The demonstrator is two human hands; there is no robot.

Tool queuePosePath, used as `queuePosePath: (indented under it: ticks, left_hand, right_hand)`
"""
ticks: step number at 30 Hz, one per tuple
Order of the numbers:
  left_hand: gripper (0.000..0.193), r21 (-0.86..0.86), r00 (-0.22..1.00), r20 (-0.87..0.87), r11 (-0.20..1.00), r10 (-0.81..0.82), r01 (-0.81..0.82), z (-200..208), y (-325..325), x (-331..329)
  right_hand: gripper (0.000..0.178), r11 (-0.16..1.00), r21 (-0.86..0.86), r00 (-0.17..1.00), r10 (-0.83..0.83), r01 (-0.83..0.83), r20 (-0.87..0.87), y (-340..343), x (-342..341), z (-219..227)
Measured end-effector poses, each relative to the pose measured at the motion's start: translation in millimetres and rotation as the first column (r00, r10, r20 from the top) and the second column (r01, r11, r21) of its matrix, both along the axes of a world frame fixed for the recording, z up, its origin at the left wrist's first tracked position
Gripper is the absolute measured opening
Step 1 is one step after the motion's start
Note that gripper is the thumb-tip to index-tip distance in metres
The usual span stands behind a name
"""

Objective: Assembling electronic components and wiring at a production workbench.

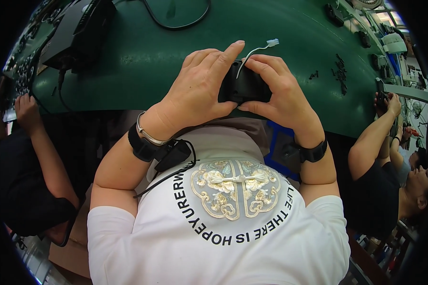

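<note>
A black plastic housing (245, 88) is gripped between the left hand (197, 86) and the right hand (281, 89) (its long axis is masked), with a white cable connector (272, 42) extended beyond them, nearer the right.

The housing (246, 86) is smooth plastic, the tabletop (147, 52) smooth and faintly glossy, the shirt (152, 254) matt cloth.

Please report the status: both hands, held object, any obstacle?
Right hand gripping black case; left hand at its left side. White wire across case, plug loose. No obstruction seen; small black parts off right.
</note>
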State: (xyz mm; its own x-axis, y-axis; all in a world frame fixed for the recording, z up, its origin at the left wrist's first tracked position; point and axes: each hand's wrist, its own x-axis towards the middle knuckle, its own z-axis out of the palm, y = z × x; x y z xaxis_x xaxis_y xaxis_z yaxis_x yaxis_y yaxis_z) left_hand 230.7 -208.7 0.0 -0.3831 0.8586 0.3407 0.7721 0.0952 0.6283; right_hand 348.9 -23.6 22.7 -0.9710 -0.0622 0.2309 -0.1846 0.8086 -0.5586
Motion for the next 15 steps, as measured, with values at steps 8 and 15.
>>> queuePosePath:
  ticks: [8, 15]
  left_hand:
    - [0.064, 0.056, 0.999, -0.047, 0.998, 0.002, 0.001, 5, -11, 6]
    - [0.052, 0.001, 0.945, -0.309, 0.994, 0.102, -0.108, 1, 4, 21]
  right_hand:
    - [0.073, 0.973, 0.121, 0.970, -0.175, 0.197, -0.170, -19, 0, -17]
    - [0.064, 0.915, 0.165, 0.910, -0.318, 0.368, -0.265, -42, 1, -27]
